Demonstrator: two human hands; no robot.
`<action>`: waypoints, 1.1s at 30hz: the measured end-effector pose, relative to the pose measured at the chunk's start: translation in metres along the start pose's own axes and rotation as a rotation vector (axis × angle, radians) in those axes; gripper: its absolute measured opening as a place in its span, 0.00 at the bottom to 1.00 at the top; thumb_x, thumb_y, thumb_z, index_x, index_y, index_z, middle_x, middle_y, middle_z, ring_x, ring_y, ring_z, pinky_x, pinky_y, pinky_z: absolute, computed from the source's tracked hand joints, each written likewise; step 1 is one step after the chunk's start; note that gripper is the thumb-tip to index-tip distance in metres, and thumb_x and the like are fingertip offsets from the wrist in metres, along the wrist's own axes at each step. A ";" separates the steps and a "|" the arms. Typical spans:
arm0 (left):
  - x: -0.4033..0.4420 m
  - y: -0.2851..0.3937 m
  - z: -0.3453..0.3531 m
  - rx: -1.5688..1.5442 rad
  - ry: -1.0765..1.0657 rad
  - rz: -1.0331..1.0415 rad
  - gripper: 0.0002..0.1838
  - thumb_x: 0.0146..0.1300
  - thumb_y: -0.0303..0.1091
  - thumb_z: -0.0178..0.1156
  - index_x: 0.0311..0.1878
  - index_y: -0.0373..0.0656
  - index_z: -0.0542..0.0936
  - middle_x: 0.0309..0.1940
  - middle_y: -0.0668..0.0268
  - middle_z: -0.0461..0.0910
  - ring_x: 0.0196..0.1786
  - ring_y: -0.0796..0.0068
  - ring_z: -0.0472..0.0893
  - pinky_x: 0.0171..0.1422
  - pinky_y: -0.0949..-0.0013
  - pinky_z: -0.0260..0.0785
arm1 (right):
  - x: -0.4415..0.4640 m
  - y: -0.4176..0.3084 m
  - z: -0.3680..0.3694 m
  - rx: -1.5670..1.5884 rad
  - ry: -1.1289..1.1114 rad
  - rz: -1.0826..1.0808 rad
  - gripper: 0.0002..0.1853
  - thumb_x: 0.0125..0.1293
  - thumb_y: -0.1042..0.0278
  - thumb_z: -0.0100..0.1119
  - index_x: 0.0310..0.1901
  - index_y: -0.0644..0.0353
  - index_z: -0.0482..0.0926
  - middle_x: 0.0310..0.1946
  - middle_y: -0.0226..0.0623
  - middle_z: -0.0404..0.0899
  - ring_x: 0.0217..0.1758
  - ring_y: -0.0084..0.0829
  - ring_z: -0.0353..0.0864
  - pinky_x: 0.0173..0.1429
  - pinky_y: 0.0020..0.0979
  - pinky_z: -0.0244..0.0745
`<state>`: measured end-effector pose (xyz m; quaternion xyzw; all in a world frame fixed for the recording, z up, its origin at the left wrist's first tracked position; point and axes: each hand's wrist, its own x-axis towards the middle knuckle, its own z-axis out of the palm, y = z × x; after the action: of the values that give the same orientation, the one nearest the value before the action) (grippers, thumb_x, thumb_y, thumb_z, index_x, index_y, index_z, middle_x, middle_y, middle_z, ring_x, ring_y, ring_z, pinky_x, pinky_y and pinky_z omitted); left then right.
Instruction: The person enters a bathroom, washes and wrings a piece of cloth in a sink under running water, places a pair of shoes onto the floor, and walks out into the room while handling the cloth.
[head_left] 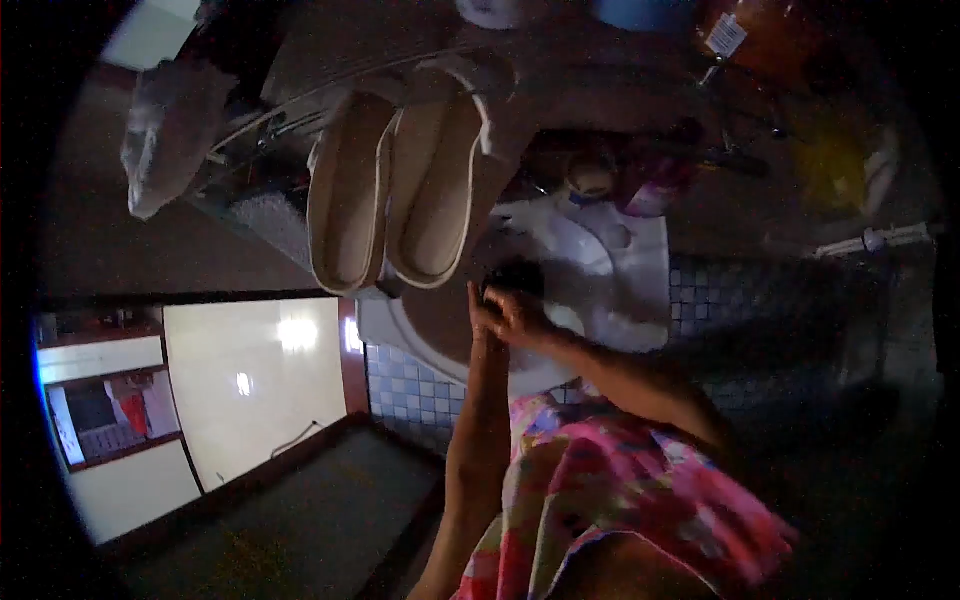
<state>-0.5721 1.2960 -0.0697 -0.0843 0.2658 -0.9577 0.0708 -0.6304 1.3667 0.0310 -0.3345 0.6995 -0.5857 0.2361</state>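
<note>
Both hands are together over a white washbasin [640, 270], in dim light. My left hand [483, 308] has its fingers pressed together, against my right hand. My right hand [518, 318] is curled, its fingers bent over toward the left. A dark, blurred shape [518, 276] lies right at the fingertips; its kind cannot be made out. Just above and left of the hands, a pair of beige slip-on sandals [435, 200] stands or leans with the insoles facing me. What the palms enclose is hidden.
A wire rack [350, 68] runs above the basin. A pink bottle [655, 185] and a round jar [590, 175] stand behind it. Blue mosaic tiles [415, 390] cover the wall below. A white plastic bag [160, 140] hangs upper left; a pale door [265, 385] is left.
</note>
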 end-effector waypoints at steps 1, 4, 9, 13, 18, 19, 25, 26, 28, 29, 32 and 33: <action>0.011 -0.031 0.038 0.046 0.014 -0.045 0.25 0.58 0.52 0.36 0.46 0.40 0.66 0.41 0.62 0.69 0.44 0.68 0.68 0.51 0.61 0.58 | -0.005 -0.016 -0.001 -0.045 0.007 -0.057 0.20 0.51 0.55 0.51 0.37 0.64 0.66 0.32 0.44 0.71 0.36 0.37 0.71 0.39 0.32 0.65; 0.012 -0.078 0.077 0.758 0.310 0.236 0.22 0.58 0.49 0.37 0.46 0.41 0.66 0.41 0.63 0.69 0.44 0.68 0.68 0.51 0.62 0.58 | -0.007 -0.041 -0.006 -0.353 0.053 -0.348 0.15 0.49 0.57 0.52 0.30 0.63 0.69 0.28 0.44 0.71 0.33 0.38 0.71 0.37 0.32 0.65; 0.009 -0.034 0.028 0.908 0.378 0.159 0.20 0.59 0.45 0.39 0.46 0.40 0.65 0.42 0.62 0.68 0.46 0.68 0.68 0.51 0.65 0.59 | 0.030 0.039 -0.003 -0.131 0.128 0.295 0.12 0.45 0.59 0.55 0.22 0.60 0.70 0.25 0.40 0.71 0.30 0.42 0.72 0.33 0.33 0.66; 0.022 -0.038 0.037 1.080 1.103 0.344 0.17 0.59 0.39 0.36 0.44 0.38 0.67 0.38 0.61 0.69 0.43 0.67 0.69 0.49 0.66 0.61 | 0.022 0.047 0.003 -0.017 0.433 0.124 0.10 0.47 0.63 0.54 0.25 0.59 0.68 0.22 0.40 0.71 0.28 0.42 0.71 0.31 0.32 0.67; -0.010 0.032 0.001 0.332 0.408 0.026 0.17 0.58 0.40 0.35 0.42 0.39 0.68 0.38 0.62 0.70 0.41 0.68 0.70 0.46 0.67 0.62 | -0.004 0.037 0.021 -0.191 0.388 0.136 0.10 0.50 0.61 0.51 0.28 0.59 0.67 0.20 0.42 0.71 0.27 0.43 0.71 0.31 0.33 0.66; -0.004 0.026 0.009 0.464 0.476 0.025 0.18 0.58 0.40 0.36 0.43 0.39 0.68 0.39 0.62 0.70 0.42 0.68 0.70 0.46 0.67 0.62 | 0.001 0.053 0.023 -0.222 0.319 0.243 0.11 0.51 0.59 0.50 0.28 0.59 0.68 0.21 0.42 0.71 0.27 0.43 0.71 0.30 0.34 0.66; 0.033 -0.048 0.065 1.111 0.792 0.000 0.20 0.58 0.43 0.38 0.46 0.38 0.66 0.44 0.62 0.69 0.46 0.67 0.69 0.50 0.66 0.62 | 0.030 0.060 -0.028 -0.224 0.326 0.710 0.19 0.51 0.52 0.49 0.35 0.61 0.70 0.27 0.45 0.73 0.33 0.44 0.72 0.38 0.37 0.65; 0.040 -0.056 0.075 1.142 0.791 -0.004 0.22 0.58 0.44 0.38 0.48 0.38 0.65 0.45 0.62 0.67 0.48 0.66 0.67 0.51 0.66 0.60 | 0.025 0.073 -0.024 -0.226 0.332 0.717 0.19 0.51 0.52 0.49 0.35 0.61 0.70 0.27 0.45 0.73 0.33 0.44 0.72 0.38 0.37 0.65; 0.038 -0.057 0.080 1.169 0.810 -0.016 0.23 0.57 0.45 0.38 0.50 0.38 0.64 0.47 0.61 0.66 0.50 0.66 0.66 0.53 0.65 0.59 | 0.009 0.089 -0.012 -0.078 0.328 0.603 0.20 0.49 0.57 0.53 0.41 0.61 0.68 0.33 0.45 0.72 0.40 0.42 0.71 0.45 0.35 0.64; 0.033 -0.053 0.077 1.179 0.749 -0.044 0.24 0.57 0.45 0.38 0.51 0.38 0.63 0.48 0.61 0.66 0.50 0.66 0.66 0.54 0.66 0.58 | 0.001 0.086 -0.012 -0.076 0.332 0.609 0.20 0.49 0.57 0.53 0.41 0.61 0.68 0.33 0.45 0.72 0.40 0.42 0.71 0.45 0.35 0.64; 0.027 -0.032 0.062 1.207 0.573 -0.114 0.25 0.57 0.46 0.38 0.54 0.39 0.60 0.50 0.60 0.64 0.51 0.67 0.64 0.56 0.66 0.55 | -0.009 0.061 -0.023 -0.087 0.298 0.484 0.20 0.46 0.64 0.54 0.42 0.62 0.67 0.39 0.44 0.69 0.45 0.41 0.68 0.47 0.33 0.62; 0.022 -0.028 0.060 1.216 0.517 -0.131 0.26 0.57 0.46 0.38 0.54 0.39 0.59 0.50 0.59 0.63 0.52 0.67 0.64 0.56 0.67 0.54 | -0.011 0.047 -0.027 -0.087 0.281 0.440 0.20 0.46 0.66 0.54 0.42 0.62 0.66 0.41 0.44 0.68 0.46 0.41 0.67 0.48 0.33 0.62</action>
<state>-0.5842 1.2861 -0.0014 0.1871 -0.3194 -0.9288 -0.0186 -0.6512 1.3970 -0.0107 -0.0995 0.8058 -0.5303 0.2439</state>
